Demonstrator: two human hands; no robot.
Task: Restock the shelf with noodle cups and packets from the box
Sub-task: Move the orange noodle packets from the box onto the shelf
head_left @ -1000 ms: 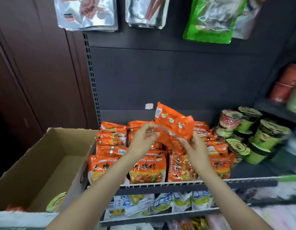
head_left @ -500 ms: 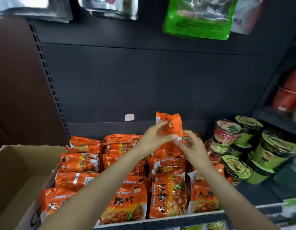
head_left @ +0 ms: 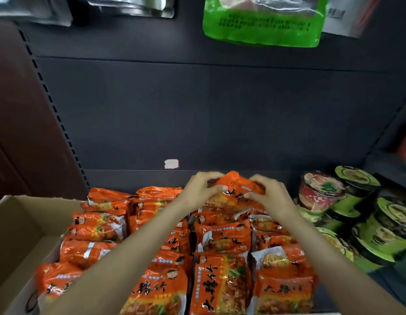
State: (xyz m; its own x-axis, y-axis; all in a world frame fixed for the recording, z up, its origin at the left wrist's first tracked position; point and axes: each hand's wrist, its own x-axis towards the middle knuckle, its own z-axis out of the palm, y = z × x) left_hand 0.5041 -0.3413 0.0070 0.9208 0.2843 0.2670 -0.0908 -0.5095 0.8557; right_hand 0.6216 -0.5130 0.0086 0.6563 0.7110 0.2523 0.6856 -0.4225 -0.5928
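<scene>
Left hand (head_left: 198, 189), right hand (head_left: 271, 193) both pinch orange packet (head_left: 237, 186); fingers curled.

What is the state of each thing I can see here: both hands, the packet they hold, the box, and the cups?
Left hand: fingers curled on the held packet.
Right hand: fingers curled on the same packet.
Held packet: sealed, at the back of the packet rows.
Shelf packets: sealed, in rows.
Cardboard box: open.
Noodle cups: lidded, stacked, tilted.
</scene>
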